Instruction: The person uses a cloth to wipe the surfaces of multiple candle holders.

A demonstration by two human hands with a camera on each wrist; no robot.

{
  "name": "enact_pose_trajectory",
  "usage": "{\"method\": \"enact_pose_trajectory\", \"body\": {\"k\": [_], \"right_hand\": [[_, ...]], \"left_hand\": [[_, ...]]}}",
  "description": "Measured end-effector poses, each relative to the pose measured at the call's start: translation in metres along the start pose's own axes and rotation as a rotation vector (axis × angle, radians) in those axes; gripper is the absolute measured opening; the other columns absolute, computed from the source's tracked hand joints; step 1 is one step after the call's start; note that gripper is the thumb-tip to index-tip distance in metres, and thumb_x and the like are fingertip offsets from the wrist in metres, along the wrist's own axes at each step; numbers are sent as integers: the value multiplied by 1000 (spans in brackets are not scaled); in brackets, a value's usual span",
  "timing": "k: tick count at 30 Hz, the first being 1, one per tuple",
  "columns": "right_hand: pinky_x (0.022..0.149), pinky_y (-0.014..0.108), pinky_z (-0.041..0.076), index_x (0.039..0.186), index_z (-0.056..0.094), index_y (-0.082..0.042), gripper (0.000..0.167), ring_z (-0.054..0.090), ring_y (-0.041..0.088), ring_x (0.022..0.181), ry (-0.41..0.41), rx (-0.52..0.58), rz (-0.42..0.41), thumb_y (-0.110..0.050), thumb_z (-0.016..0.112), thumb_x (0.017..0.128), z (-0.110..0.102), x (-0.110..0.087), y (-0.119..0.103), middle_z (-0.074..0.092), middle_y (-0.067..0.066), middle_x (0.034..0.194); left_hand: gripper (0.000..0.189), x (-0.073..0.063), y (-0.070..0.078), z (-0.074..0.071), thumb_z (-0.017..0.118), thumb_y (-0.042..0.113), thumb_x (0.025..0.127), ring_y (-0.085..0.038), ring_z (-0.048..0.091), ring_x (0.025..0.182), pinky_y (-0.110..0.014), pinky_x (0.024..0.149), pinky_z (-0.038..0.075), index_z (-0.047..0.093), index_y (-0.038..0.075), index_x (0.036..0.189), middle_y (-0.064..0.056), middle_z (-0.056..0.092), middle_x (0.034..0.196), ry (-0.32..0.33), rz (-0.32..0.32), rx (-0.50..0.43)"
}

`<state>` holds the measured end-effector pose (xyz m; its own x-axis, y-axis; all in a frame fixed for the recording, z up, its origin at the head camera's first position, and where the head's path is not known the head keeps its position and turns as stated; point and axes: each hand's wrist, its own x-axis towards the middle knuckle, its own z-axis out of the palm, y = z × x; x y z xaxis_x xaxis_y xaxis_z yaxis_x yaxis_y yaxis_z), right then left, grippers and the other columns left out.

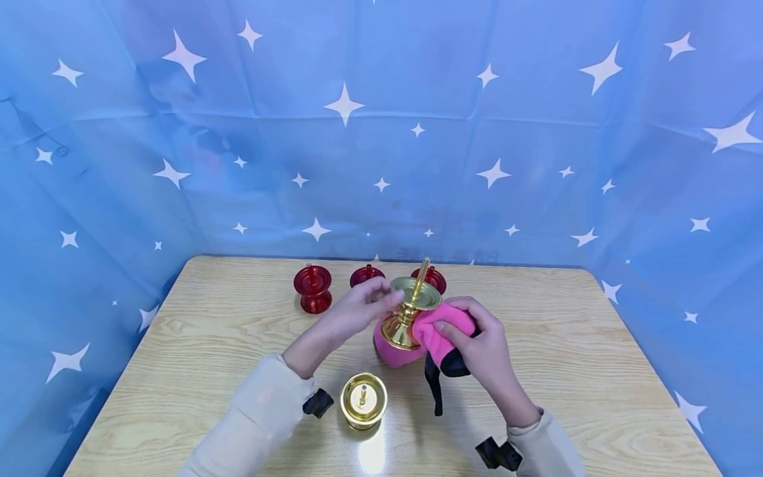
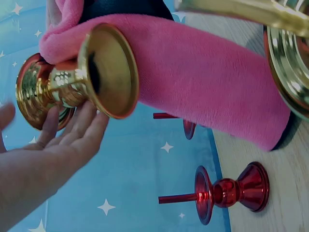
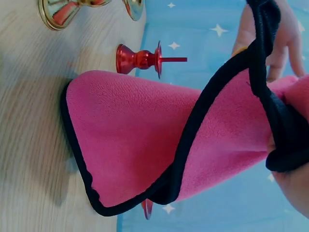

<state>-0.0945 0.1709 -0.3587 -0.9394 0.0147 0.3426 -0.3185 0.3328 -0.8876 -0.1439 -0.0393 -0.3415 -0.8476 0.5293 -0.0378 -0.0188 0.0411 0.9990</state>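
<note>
Head view: A blue backdrop printed with stars [image 1: 381, 152] filled the upper frame over a wood-grain table [image 1: 566, 351]. A pink cloth with black edging [image 1: 440, 324] hung at centre, pinched between the right hand's [image 1: 487, 344] thumb and fingers and bunched against a gold candlestick [image 1: 408, 314]. The left hand [image 1: 360, 310], left of centre, lay open, fingers against that tilted candlestick, its thumb apart in the left wrist view. A second gold candlestick [image 1: 363, 403] stood upright at lower centre. Three smaller red candlesticks [image 1: 314, 288] lined the table's far side, two partly hidden.
</note>
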Motion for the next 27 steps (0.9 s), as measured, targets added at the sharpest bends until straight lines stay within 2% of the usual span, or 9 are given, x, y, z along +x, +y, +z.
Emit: {"method": "enact_pose_trajectory", "body": {"k": [3,6,10,14,20,24,27], "right_hand": [[63,22,50,98,64,-5,21,56,14,80,-10,11,-2,-4,71,78,-2,1,0,62,6,97],[63,23,50,99,64,-5,21,56,14,81,-25,16,-1,-4,71,79,-2,1,-1,61,6,99],[63,22,50,99,64,-3,21,56,14,81,-33,41,-24,-2,70,78,-2,2,-3,61,9,100],[61,22,50,97,64,-1,21,56,13,78,-15,53,-42,1,71,77,-1,2,-3,62,5,95],[60,22,50,98,66,-2,23,56,13,76,-2,57,-19,2,70,77,0,2,-3,63,7,93],[60,22,50,99,67,-3,22,56,13,76,-10,44,-21,0,71,77,0,1,-5,64,9,95],[60,21,50,98,67,-3,21,56,14,77,-9,33,-48,0,71,77,1,1,-7,64,9,97]], "left_hand": [[28,0,1,2,66,4,83,-22,58,96,-32,84,50,50,-3,104,-13,59,103,8,26,23],[33,0,1,5,70,-4,77,-22,59,94,-30,81,51,50,-6,103,-15,58,103,45,42,49],[32,1,1,7,70,1,78,-20,59,91,-28,78,52,53,-6,103,-14,59,101,89,15,73],[29,1,0,5,67,6,82,-16,60,86,-27,75,52,56,-6,106,-11,62,96,86,-27,33],[26,1,-2,7,66,8,84,-14,59,77,-26,68,52,57,-6,104,-10,62,88,95,-43,12],[23,1,-4,11,68,7,81,-14,58,78,-25,66,52,59,-5,98,-10,61,89,143,-29,60],[20,2,-6,14,69,6,80,-15,59,76,-26,65,53,59,-4,95,-10,61,89,172,-1,130]]}}
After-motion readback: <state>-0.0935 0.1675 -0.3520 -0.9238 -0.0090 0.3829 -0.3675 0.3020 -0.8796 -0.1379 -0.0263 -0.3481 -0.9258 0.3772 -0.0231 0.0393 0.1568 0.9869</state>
